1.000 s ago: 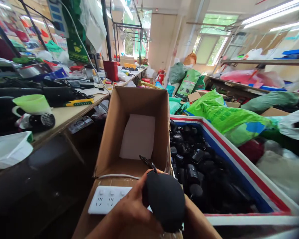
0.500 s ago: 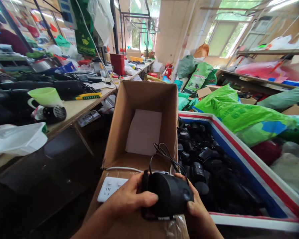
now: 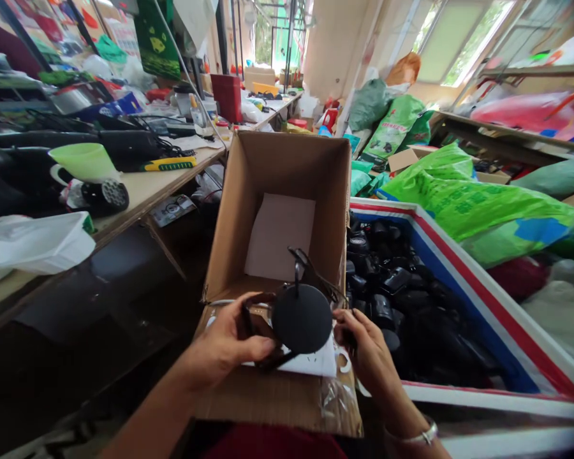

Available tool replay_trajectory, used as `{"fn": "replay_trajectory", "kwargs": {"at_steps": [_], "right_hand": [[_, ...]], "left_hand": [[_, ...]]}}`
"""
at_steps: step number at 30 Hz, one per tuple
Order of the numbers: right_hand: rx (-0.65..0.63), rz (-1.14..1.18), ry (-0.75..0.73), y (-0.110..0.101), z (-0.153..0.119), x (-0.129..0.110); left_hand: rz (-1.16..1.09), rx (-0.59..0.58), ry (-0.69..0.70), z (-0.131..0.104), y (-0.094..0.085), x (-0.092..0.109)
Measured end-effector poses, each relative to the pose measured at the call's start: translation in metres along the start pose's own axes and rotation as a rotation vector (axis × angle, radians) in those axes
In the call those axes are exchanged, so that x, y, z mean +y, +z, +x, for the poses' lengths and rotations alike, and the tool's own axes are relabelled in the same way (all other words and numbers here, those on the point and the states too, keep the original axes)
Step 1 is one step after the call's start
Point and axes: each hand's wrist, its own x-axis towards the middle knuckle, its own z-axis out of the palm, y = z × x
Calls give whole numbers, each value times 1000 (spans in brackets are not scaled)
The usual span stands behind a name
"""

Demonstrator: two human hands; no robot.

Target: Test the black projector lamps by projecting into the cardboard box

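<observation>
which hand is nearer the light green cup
Left. The left hand is right of the cup and nearer the camera; the right hand is farther right, past the round black object.

Centre: one open carton [image 3: 335, 210], sheet [image 3: 280, 236] lying inside at its bottom. Before carton: power strip [image 3: 316, 361], on cardboard [image 3: 263, 398]. Left: one worktop [image 3: 141, 191], bearing mug [image 3: 83, 162], hand tool [image 3: 169, 164] right of mug, tray [image 3: 52, 245] nearer. Right: one bin [image 3: 488, 277], heaped devices [image 3: 397, 280] within; bag [image 3: 497, 204] beyond.

Black device [image 3: 301, 319] turned, wrist bracelet [image 3: 423, 437] in view
</observation>
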Motion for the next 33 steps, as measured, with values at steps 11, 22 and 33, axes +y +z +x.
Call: {"fn": "replay_trajectory", "kwargs": {"at_steps": [11,22,33], "right_hand": [[-132,-549,-112,-9,5,18],[-304,-582,-179,-10,2,19],[-428,-715,-369,2,8,10]], "left_hand": [[229,58,94,-13,-29,12],[176,97,115,-5,-47,2],[121,141,145,0,-60,-11]]}}
